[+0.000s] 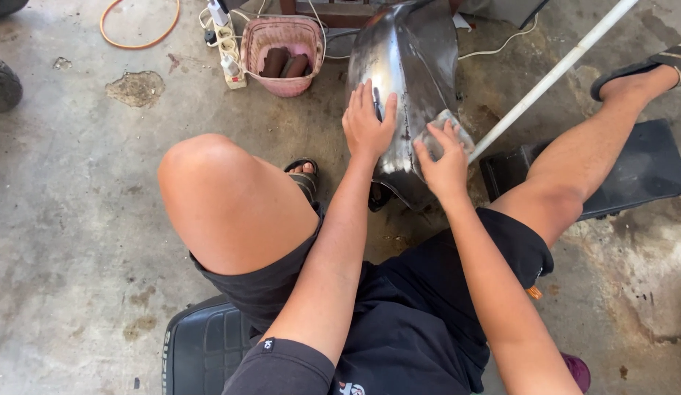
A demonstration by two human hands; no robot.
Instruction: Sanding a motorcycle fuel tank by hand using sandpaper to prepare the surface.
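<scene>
We see a bare grey metal tank [413, 58], curved and scuffed, standing on the concrete floor [62, 219] in the upper middle of the frame. Our left hand [367, 124] lies flat on its left face, fingers spread, with a dark pen [378, 104] lodged between two of them. Our right hand [444, 162] presses a grey sanding pad [446, 128] against the tank's lower right side, fingers closed over the pad. A white pipe [552, 73] slants from the tank toward the upper right corner. Left of the tank sit a pink basket [282, 44] holding brown rolls, then a white power strip [227, 44], with an orange cord [139, 40] looping in the upper left.
</scene>
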